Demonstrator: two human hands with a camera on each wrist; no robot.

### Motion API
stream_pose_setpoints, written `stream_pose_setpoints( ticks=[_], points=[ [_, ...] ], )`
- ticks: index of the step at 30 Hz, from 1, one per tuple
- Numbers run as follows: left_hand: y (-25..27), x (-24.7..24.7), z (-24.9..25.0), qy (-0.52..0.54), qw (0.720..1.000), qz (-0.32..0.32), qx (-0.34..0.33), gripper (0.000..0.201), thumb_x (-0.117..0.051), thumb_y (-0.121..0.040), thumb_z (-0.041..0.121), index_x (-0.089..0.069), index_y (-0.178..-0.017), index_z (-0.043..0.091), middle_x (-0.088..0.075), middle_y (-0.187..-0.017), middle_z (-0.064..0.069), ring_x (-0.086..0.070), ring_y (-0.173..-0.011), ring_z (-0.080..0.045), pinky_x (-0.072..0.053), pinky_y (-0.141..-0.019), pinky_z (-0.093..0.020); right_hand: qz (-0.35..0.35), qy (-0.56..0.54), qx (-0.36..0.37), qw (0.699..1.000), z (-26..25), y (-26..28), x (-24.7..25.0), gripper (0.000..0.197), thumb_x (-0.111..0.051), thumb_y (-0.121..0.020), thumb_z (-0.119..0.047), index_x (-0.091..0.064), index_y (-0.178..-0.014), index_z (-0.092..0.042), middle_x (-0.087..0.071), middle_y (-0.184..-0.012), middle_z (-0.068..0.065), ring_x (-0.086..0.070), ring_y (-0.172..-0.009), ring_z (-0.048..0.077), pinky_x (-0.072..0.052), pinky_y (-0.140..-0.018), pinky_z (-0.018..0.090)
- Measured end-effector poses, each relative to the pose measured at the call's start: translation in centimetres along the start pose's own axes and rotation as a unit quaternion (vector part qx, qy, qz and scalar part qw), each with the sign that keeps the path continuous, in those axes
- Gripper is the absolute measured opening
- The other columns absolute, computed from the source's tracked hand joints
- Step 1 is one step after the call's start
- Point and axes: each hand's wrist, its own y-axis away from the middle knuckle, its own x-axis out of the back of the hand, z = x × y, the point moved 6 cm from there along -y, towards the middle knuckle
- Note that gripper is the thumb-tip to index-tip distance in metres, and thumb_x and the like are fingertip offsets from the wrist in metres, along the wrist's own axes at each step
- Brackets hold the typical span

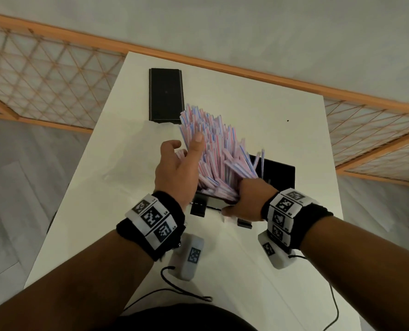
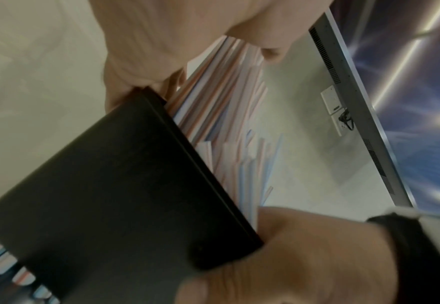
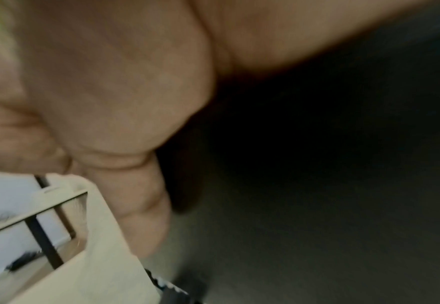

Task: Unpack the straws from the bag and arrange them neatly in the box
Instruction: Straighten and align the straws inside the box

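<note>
A white tabletop (image 1: 258, 130) carries a black box (image 1: 280, 175) near its front edge, and a black lid (image 1: 166, 95) lies farther back. A fanned bundle of pink, blue and white striped straws (image 1: 218, 154) stands tilted in the box. The left hand (image 1: 177, 170) rests relaxed and uncurled against the bundle's left side. The right hand (image 1: 249, 199) grips the straws' lower ends.
</note>
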Motion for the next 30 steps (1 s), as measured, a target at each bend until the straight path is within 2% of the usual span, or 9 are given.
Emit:
stream_pose_setpoints(
  ticks=[3,5,9,12,14,16,21,27,30],
  points=[
    [0.2,-0.1,-0.1,-0.001,1.000,-0.009,0.000,0.086,-0.051,-0.073,0.085,-0.050,-0.127,0.017,-0.061,-0.101,0.006,-0.056,-0.088,-0.006,-0.047,-0.088,-0.035,-0.011,-0.002,-0.022,1.000,-0.2,0.0,0.4,0.048,-0.073,-0.077,-0.058,-0.049,-0.064,-0.018,-0.051,-0.062,-0.003,-0.049,-0.056,0.010,-0.032,-0.045,0.023],
    [0.3,-0.2,-0.1,-0.010,1.000,-0.019,0.004,0.091,-0.050,-0.073,0.088,-0.049,-0.127,0.015,-0.060,-0.104,0.002,-0.054,-0.085,-0.007,-0.044,-0.083,-0.033,-0.022,-0.013,-0.023,0.999,-0.3,-0.1,0.3,0.046,-0.074,-0.076,-0.057,-0.050,-0.067,-0.019,-0.052,-0.065,-0.003,-0.052,-0.059,0.012,-0.033,-0.047,0.024],
    [0.3,-0.3,-0.5,-0.012,0.999,-0.034,0.013,0.077,-0.053,-0.081,0.082,-0.048,-0.124,0.018,-0.066,-0.107,0.006,-0.058,-0.090,-0.002,-0.041,-0.073,-0.024,0.017,-0.047,0.019,0.999,-0.4,-0.3,0.2,0.039,-0.080,-0.071,-0.052,-0.051,-0.071,-0.026,-0.056,-0.070,-0.006,-0.057,-0.069,0.017,-0.038,-0.056,0.025],
    [0.5,-0.4,-0.4,0.001,0.999,-0.043,0.006,0.090,-0.050,-0.071,0.091,-0.047,-0.126,0.020,-0.068,-0.114,0.005,-0.059,-0.097,0.001,-0.042,-0.076,-0.021,0.039,-0.074,0.029,0.996,0.0,0.1,0.5,0.042,-0.083,-0.067,-0.052,-0.058,-0.083,-0.023,-0.061,-0.080,-0.004,-0.059,-0.074,0.016,-0.046,-0.063,0.027],
    [0.8,-0.5,-0.2,0.012,0.999,-0.047,-0.009,0.095,-0.052,-0.066,0.093,-0.046,-0.127,0.019,-0.066,-0.111,0.007,-0.060,-0.095,0.002,-0.043,-0.079,-0.021,0.045,-0.087,0.005,0.995,0.4,0.3,0.5,0.050,-0.085,-0.064,-0.053,-0.053,-0.091,-0.025,-0.059,-0.085,-0.006,-0.056,-0.075,0.012,-0.044,-0.061,0.025],
    [0.9,-0.5,-0.2,0.014,0.998,-0.050,-0.026,0.098,-0.055,-0.058,0.089,-0.045,-0.126,0.019,-0.066,-0.105,0.010,-0.063,-0.091,0.002,-0.046,-0.082,-0.023,0.040,-0.091,-0.026,0.995,0.6,0.2,0.3,0.056,-0.085,-0.063,-0.054,-0.043,-0.088,-0.026,-0.052,-0.081,-0.009,-0.049,-0.069,0.006,-0.035,-0.054,0.023],
    [1.0,-0.8,-0.4,-0.015,0.997,-0.066,-0.034,0.096,-0.069,-0.050,0.083,-0.044,-0.123,0.026,-0.071,-0.109,0.012,-0.070,-0.099,-0.009,-0.056,-0.094,-0.039,-0.011,-0.102,-0.004,0.995,-0.4,-0.2,-0.1,0.037,-0.082,-0.072,-0.043,-0.051,-0.073,-0.022,-0.055,-0.071,-0.004,-0.053,-0.063,0.010,-0.037,-0.053,0.024],
    [1.0,-1.1,-0.5,-0.025,0.995,-0.083,-0.046,0.096,-0.080,-0.041,0.075,-0.044,-0.120,0.033,-0.072,-0.110,0.015,-0.072,-0.098,-0.004,-0.059,-0.093,-0.036,0.011,-0.109,0.026,0.994,-1.2,0.1,0.2,0.037,-0.080,-0.078,-0.030,-0.042,-0.076,-0.031,-0.051,-0.074,-0.013,-0.056,-0.071,0.007,-0.036,-0.056,0.016],
    [1.0,-1.0,-0.6,-0.042,0.994,-0.080,-0.057,0.100,-0.082,-0.038,0.073,-0.044,-0.120,0.032,-0.071,-0.111,0.016,-0.071,-0.098,-0.002,-0.059,-0.090,-0.032,0.011,-0.145,0.037,0.989,-1.5,0.4,0.7,0.037,-0.083,-0.075,-0.030,-0.059,-0.102,-0.026,-0.060,-0.091,-0.012,-0.064,-0.094,0.013,-0.048,-0.079,0.023]
  ],
)
